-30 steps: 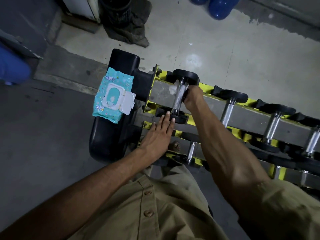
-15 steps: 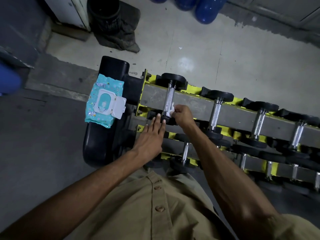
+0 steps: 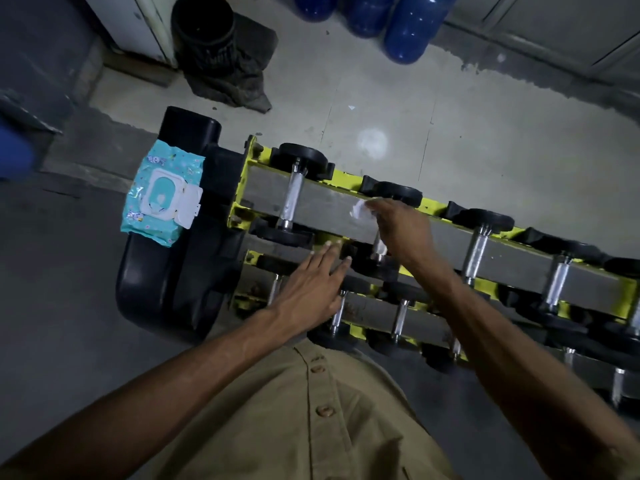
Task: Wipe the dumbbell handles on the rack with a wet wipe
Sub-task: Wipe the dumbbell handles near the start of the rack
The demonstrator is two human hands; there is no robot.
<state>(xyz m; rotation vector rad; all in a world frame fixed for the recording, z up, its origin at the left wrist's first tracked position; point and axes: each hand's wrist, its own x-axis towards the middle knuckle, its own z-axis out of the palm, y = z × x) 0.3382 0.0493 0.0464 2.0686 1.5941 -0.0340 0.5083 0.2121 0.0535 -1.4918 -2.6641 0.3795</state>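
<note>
Step, as judged: wiping top-row handles, now at second dumbbell from rack end.
Right hand (image 3: 401,233) over that dumbbell, fingers bunched on white wipe (image 3: 360,211) near far head; whether wipe touches bar, cannot tell.
Second handle (image 3: 379,247) mostly hidden under hand.
Left hand (image 3: 311,282) flat on rack (image 3: 239,188) front, fingers straight and together, holding nothing.
End handle (image 3: 292,199) free.
Pack (image 3: 161,195), lid open, on black pad (image 3: 166,292) beside rack.
Next, likely: wrap wipe round second handle, rub head to head, then third handle (image 3: 477,252).
</note>
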